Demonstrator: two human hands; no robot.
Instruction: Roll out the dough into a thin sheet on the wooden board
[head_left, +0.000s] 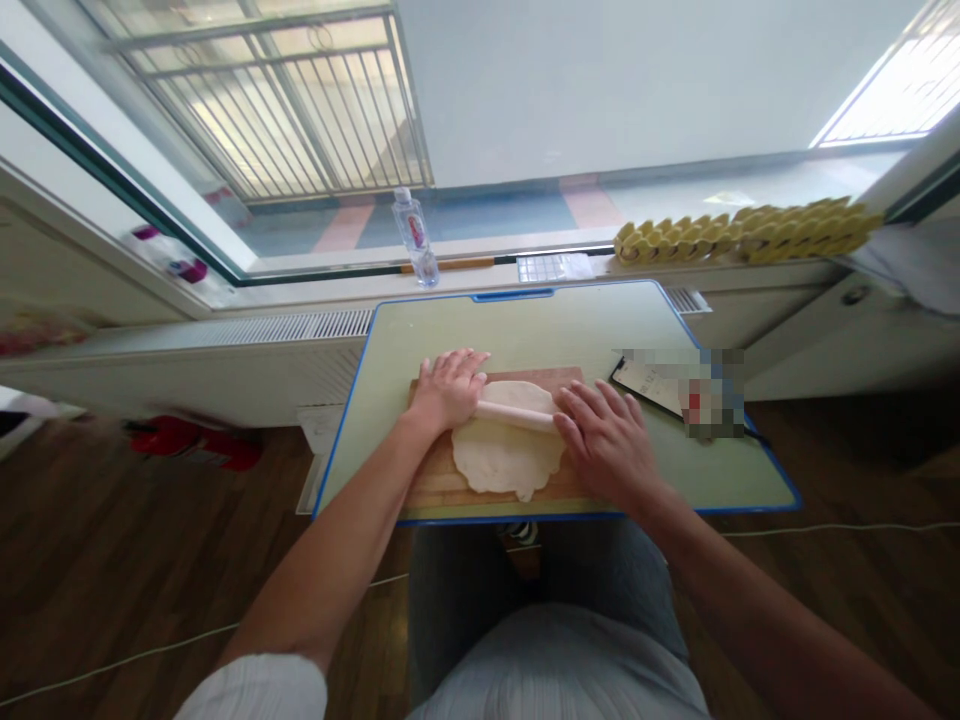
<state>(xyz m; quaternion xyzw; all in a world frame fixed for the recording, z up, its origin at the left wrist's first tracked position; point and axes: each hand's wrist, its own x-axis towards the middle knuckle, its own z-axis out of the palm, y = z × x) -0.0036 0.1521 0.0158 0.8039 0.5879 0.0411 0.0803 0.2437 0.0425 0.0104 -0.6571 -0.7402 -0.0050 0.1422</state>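
Observation:
A pale rolling pin (517, 415) lies crosswise on a flat, uneven sheet of dough (506, 462). The dough rests on a wooden board (439, 482), and a small tab of it sticks out at the near edge. My left hand (450, 388) is over the pin's left end, with fingers pointing forward and to the right. Over the right end sits my right hand (606, 435), its fingers bent slightly across the pin. Both ends of the pin are hidden under my hands.
The board is on a light green folding table (420, 335) with a blue rim. A phone (649, 385), partly blurred out, lies on the right. Along the windowsill are a clear bottle (416, 238) and yellow egg-carton-like trays (742, 235). A red extinguisher-like object (191, 443) is at left.

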